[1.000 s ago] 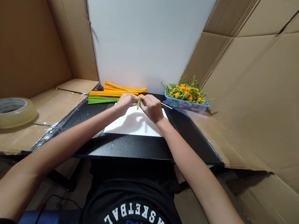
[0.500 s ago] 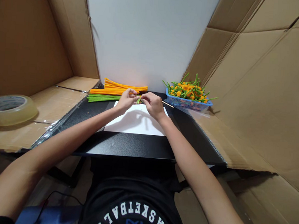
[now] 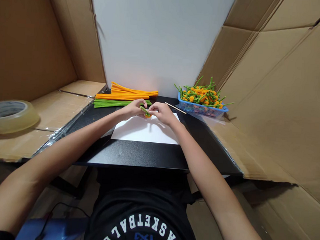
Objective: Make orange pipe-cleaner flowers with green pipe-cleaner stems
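Note:
Between my hands is a small pipe-cleaner flower (image 3: 148,115), orange at its lower end with a green stem slanting up to the left. My left hand (image 3: 134,108) is closed around the stem side. From the right, my right hand (image 3: 162,112) pinches the flower near its green part with thumb and fingertips. Both hands hover over a white sheet of paper (image 3: 148,132) on the black table. Behind the left hand lie green pipe cleaners (image 3: 111,103) and orange pipe cleaners (image 3: 123,96) in bundles.
A blue basket (image 3: 202,109) full of orange and green pipe-cleaner flowers stands at the back right. A thin wooden stick (image 3: 175,108) lies beside the paper. On cardboard at the left sits a roll of clear tape (image 3: 24,118). Cardboard walls (image 3: 284,89) rise on both sides.
Both hands have come slightly lower and nearer to me. The flower has turned, so its orange end now shows below and its green stem points up-left. More of the wooden stick is uncovered.

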{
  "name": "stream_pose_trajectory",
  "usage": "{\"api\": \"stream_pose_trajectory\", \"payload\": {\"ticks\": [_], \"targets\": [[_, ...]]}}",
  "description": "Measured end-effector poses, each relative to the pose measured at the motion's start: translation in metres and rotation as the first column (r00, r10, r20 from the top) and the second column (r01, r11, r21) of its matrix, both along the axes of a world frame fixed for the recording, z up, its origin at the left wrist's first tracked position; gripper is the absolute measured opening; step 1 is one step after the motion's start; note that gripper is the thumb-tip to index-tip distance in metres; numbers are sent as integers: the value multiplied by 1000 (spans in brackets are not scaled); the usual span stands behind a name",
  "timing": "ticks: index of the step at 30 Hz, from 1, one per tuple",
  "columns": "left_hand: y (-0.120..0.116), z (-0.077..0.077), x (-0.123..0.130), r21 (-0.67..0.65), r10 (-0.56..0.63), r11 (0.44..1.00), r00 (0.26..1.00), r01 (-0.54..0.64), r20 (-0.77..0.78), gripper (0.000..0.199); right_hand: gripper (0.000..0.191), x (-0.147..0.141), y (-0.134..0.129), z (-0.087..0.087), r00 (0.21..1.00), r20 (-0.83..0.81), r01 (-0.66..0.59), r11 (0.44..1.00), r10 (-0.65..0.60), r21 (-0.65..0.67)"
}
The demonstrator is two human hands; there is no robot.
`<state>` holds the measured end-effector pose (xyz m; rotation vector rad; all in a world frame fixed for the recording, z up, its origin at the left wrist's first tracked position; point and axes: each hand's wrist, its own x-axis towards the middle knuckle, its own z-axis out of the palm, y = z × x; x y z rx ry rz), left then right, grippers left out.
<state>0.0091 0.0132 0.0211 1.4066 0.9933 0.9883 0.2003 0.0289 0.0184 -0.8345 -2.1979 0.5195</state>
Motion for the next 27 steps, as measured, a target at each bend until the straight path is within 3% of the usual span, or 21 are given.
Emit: {"api": "stream_pose_trajectory", "payload": {"ticks": [6, 11, 14, 21, 27], "targets": [[-8, 3, 17, -139, 142, 984, 969, -115, 204, 27, 9, -6, -7, 0, 954, -190, 230, 973, -230, -21], [-9, 0, 25, -168, 246, 966, 896, -195, 370, 27, 7, -6, -9, 1, 943, -253, 233, 972, -215, 41], [-9, -1, 24, -140, 245, 968, 907, -209, 342, 25, 9, -4, -8, 0, 958, -241, 172, 983, -153, 61], [-10, 1, 25, 91, 285, 945, 926, -316, 249, 16, 15, -2, -3, -4, 957, -271, 123, 991, -104, 52], [-9, 7, 21, 133, 254, 951, 949, -280, 188, 11, 19, 1, -2, -3, 973, -208, 135, 974, -96, 183]]}}
